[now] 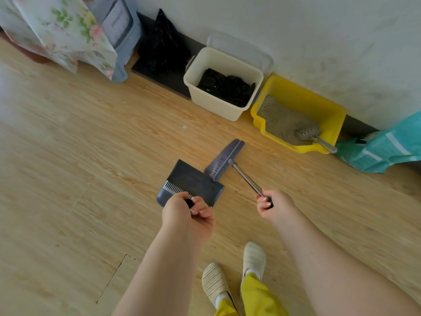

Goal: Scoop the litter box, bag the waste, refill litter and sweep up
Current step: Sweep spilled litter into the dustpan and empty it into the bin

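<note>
1. Step in hand, by my read: the sweep-up. The left hand (189,215) has its fingers curled round the black handle of the dark grey plastic dustpan (191,181); the right hand (272,205) is clenched round the end of the metal handle of the grey-bristled broom (224,159).
2. The dustpan lies flat on the light wood-look floor (79,156), with its comb teeth at the hand end and its open lip pointing away. The broom head sits right at the pan's far right corner, touching or nearly so; I cannot tell which.
3. The yellow plastic litter box (319,103) stands against the white wall (319,42), well apart from the pan. It holds pale litter, with a grey slotted metal scoop (307,132) resting in it and its handle over the rim.
4. The cream plastic bin (224,84) next to it holds crumpled black bag material; the teal plastic bag (387,144) lies on the box's other side.
5. Doing it well: keep the pan lip pressed flat so grains don't slip under it. Use short strokes toward the pan, not flicks.
6. One small white speck (184,127) lies on the floor in front of the bin. Work the strip in front of the litter box too; stray grains there are too small to make out.
7. Risk: lifting the pan tilted forward would spill it.
</note>
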